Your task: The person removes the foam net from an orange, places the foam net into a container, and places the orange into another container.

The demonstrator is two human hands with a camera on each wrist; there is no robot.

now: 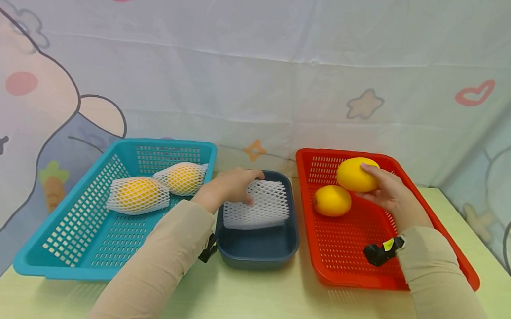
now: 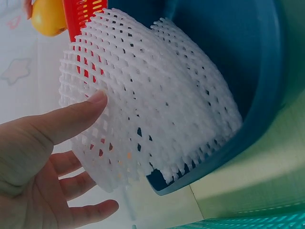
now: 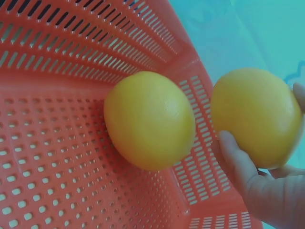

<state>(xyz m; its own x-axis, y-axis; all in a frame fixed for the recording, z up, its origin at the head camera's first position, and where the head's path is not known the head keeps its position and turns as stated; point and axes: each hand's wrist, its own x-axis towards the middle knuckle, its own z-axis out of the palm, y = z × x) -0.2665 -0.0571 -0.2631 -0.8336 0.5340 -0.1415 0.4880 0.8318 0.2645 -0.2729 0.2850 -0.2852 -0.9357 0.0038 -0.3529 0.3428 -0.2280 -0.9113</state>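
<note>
My right hand (image 1: 388,191) holds a smooth, oval yellow fruit (image 1: 356,175) above the back of the red basket (image 1: 340,279), with the thumb on one side and fingers on the other. A second yellow fruit (image 3: 150,121) lies in that basket. Over the dark blue tub (image 1: 255,258), my left hand (image 1: 231,187) is at the near-left end of a white foam net (image 1: 258,209). In the left wrist view its thumb (image 2: 81,112) presses the mesh (image 2: 143,90), while fingers pass behind it. The index finger is hidden there.
A turquoise basket (image 1: 74,272) stands left of the tub, with two net-wrapped yellow fruits (image 1: 139,195) inside. All three containers sit on a pale wooden table (image 1: 263,303). A printed cloth (image 1: 261,81) hangs behind them.
</note>
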